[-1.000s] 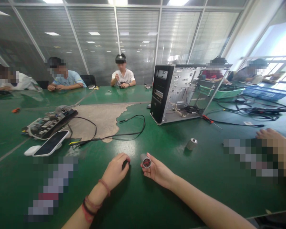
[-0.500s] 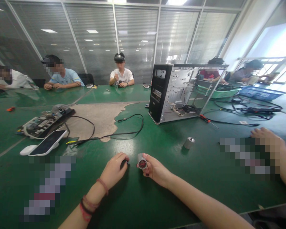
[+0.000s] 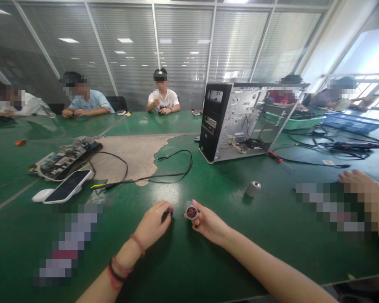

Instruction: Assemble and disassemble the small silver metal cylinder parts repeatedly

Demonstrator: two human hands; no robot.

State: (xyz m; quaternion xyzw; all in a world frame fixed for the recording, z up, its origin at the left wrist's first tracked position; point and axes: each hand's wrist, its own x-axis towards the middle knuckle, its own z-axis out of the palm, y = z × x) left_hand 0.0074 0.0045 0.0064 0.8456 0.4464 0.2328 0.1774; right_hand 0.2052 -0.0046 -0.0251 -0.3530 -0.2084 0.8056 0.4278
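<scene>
My right hand is closed around a short grey metal cylinder, its open end tipped toward me, with red and dark parts inside. My left hand, with bands on its wrist, is closed just left of the cylinder and apart from it. A small black piece shows at its fingertips; its kind is too small to make out. Another silver metal cylinder stands on the green table, beyond my right hand.
An opened black computer case stands beyond the hands. At left lie a phone and a circuit assembly; a black cable curves ahead. A screwdriver lies right of the case. Another person's arm rests at right.
The whole view has shifted slightly to the right. The right hand has tilted the cylinder a little; both hands keep their grips.
</scene>
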